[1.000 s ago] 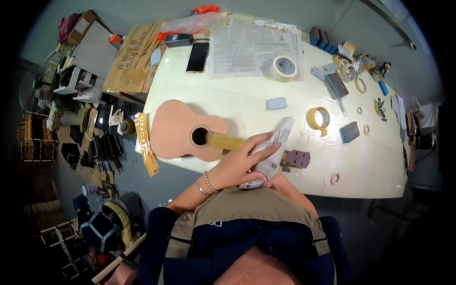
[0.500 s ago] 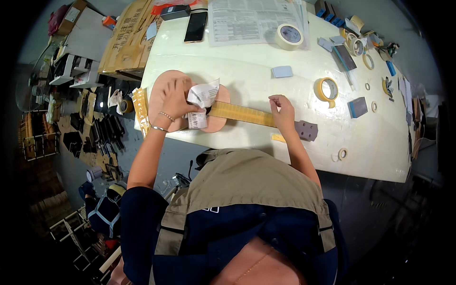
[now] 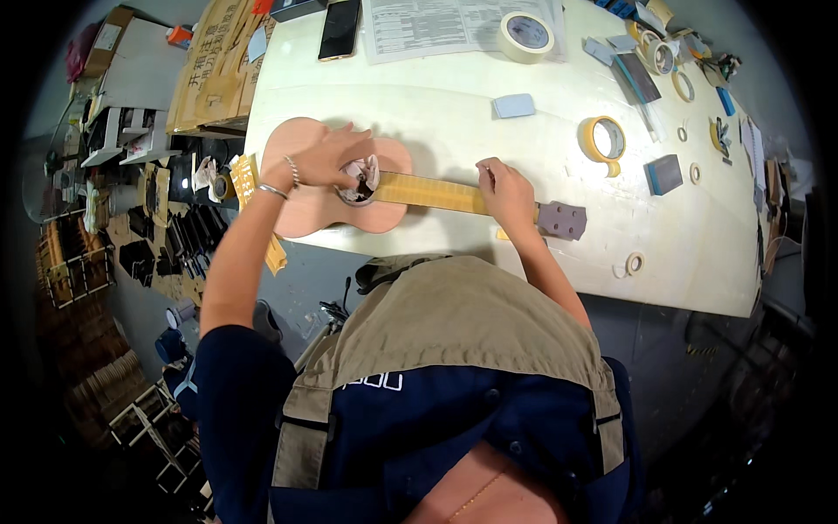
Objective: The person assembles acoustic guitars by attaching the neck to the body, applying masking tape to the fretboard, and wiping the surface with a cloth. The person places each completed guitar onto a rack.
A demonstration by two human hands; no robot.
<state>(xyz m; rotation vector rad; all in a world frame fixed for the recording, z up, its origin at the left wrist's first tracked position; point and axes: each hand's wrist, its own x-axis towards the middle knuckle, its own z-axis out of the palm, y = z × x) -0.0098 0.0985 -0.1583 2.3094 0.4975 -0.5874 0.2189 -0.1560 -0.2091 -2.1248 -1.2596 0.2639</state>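
Note:
An unfinished ukulele in bare pale wood lies on the white table, its body to the left. Yellow masking tape covers its fretboard, and the dark headstock points right. Crumpled printed paper sits in the soundhole, partly sticking out. Over the upper body stretches my left hand, fingers apart, its thumb at the paper by the hole. My right hand lies across the neck close to the headstock with bent fingers; the underside of its grip is hidden.
A phone, printed sheets and a white tape roll lie along the far side. A grey-blue pad, a yellow tape roll and a sanding block lie right of centre. A cardboard box stands left.
The paper that stuck up above the ukulele is now crumpled down into the soundhole. My left hand has shifted toward the hole, and my right hand has settled lower onto the neck.

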